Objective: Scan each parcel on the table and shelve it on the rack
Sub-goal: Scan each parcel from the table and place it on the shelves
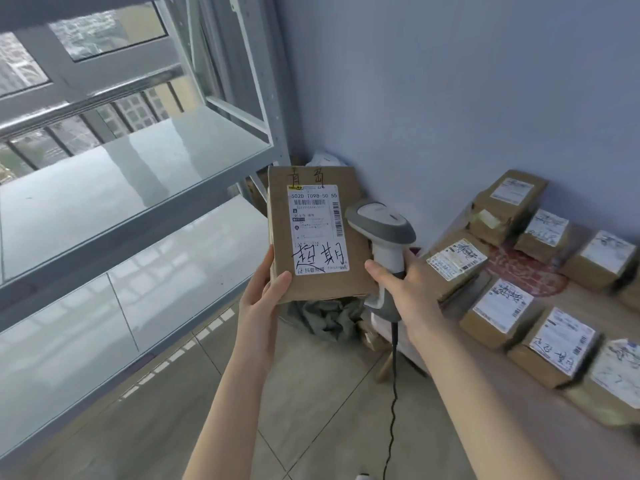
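The left hand (263, 299) holds one parcel (317, 230) upright in the air between the rack (121, 181) and the worktop (491, 410). Its fingers are wrapped round the lower left corner, with the thumb pressed on the front face. The label (318, 209) faces the camera. The right hand (408, 292) has its fingers curled tight round the handle of a scanner (381, 230). The scanner's head sits just beside the parcel's right edge, and its cable (393, 393) hangs to the floor.

No beam shows on the label, so I cannot tell whether this parcel has been read.

The task looks to be at or near its start. I see no parcel on the two rack shelves in view. At least seven boxes (498, 308) lie in rows on the worktop to the right, labels up.

The parcel in hand appears to be in its scan step. What is left is to confirm the read and set the parcel on a shelf, then repeat the cycle for every box on the worktop. That makes nearly all the work yet to do.
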